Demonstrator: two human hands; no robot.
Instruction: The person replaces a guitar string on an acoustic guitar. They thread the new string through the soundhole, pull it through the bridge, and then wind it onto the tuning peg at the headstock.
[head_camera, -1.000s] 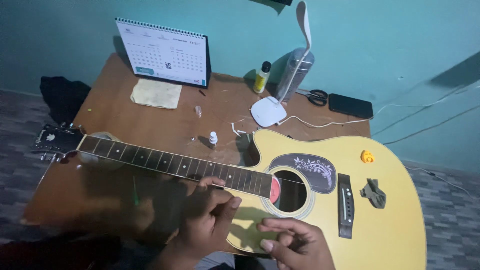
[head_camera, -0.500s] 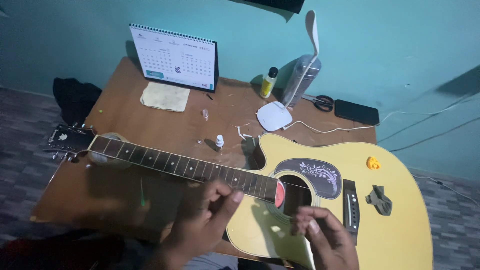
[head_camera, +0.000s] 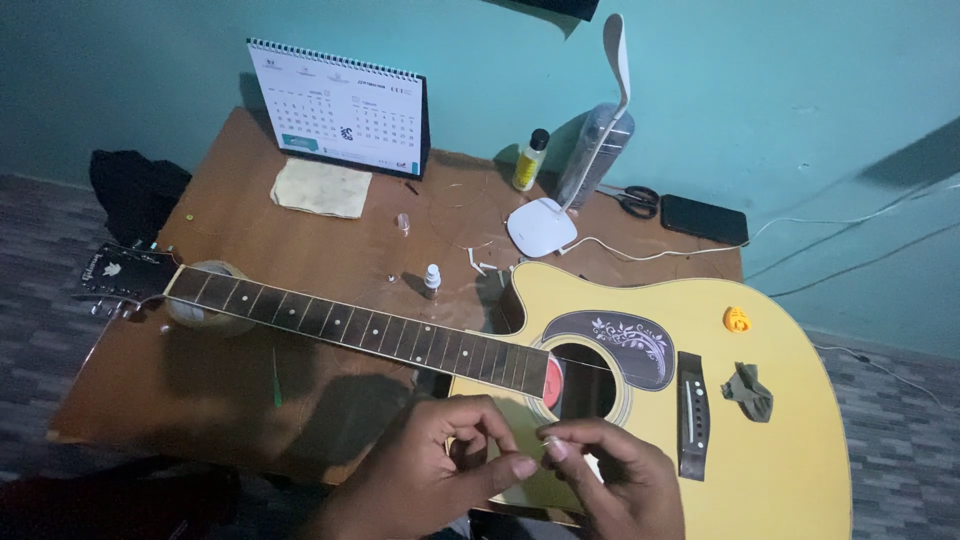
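Grips (head_camera: 530, 462) pinched (guitar (head_camera: 700, 400) beneath).

Teal wall (head_camera: 800, 90) — brown wooden desk (head_camera: 330, 250) — grey patterned floor (head_camera: 40, 260).

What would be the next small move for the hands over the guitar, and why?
Probably carry the pinched item toward the bridge. Both hands, left hand and right hand, meet fingertip to fingertip just below the sound hole of the yellow guitar, holding something too small to identify.
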